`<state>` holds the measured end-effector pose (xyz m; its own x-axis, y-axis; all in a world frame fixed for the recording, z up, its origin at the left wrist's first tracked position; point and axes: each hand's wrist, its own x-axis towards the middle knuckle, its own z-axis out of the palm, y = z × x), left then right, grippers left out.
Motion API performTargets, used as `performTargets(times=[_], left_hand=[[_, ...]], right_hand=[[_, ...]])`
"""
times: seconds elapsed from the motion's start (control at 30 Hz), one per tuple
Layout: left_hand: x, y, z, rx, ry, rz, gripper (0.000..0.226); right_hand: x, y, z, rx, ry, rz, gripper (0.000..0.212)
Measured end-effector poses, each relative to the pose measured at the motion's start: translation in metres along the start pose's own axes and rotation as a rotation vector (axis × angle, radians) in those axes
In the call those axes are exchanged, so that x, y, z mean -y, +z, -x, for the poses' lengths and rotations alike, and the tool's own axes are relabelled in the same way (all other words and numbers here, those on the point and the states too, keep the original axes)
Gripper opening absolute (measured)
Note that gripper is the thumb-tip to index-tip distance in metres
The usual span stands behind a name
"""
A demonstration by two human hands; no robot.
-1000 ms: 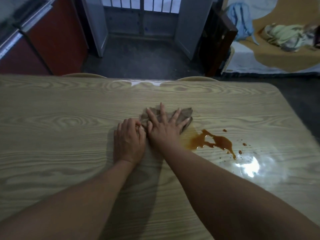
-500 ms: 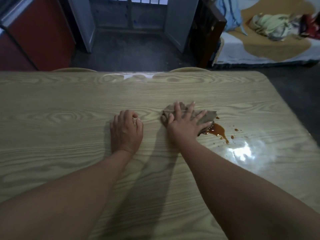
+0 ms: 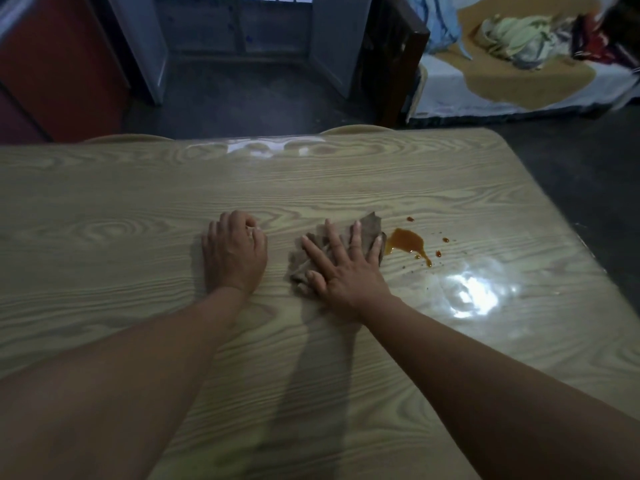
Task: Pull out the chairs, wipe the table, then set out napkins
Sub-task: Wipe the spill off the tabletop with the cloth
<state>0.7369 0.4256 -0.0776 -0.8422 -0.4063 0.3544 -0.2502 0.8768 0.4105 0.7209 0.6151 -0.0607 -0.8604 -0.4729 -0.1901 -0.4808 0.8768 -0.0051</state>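
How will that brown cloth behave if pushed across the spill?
The cloth looks crumpled and limp, so it will probably bunch rather than slide flat. Under the spread right hand it should glide easily on the glossy table. It likely soaks up the spill.

Right hand hides most of the cloth — chair tops barely show.

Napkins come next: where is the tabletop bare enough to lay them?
Bare wood runs left of the left hand and along the table far edge. Right of the right hand and cloth is taken: the brown spill, droplets, a wet sheen.
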Motion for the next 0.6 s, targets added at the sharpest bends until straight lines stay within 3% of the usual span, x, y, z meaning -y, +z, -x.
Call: performTargets(times=[0.27, 0.6], left_hand=[[-0.001, 0.0, 0.001, 0.012, 0.005, -0.014, 0.024], [-0.002, 0.001, 0.001, 0.003, 0.002, 0.004, 0.028]], right_hand=[[-0.004, 0.017, 0.026, -0.15, -0.18, 0.005, 0.062], [-0.039, 0.011, 0.032, -0.218, -0.222, 0.008, 0.06]])
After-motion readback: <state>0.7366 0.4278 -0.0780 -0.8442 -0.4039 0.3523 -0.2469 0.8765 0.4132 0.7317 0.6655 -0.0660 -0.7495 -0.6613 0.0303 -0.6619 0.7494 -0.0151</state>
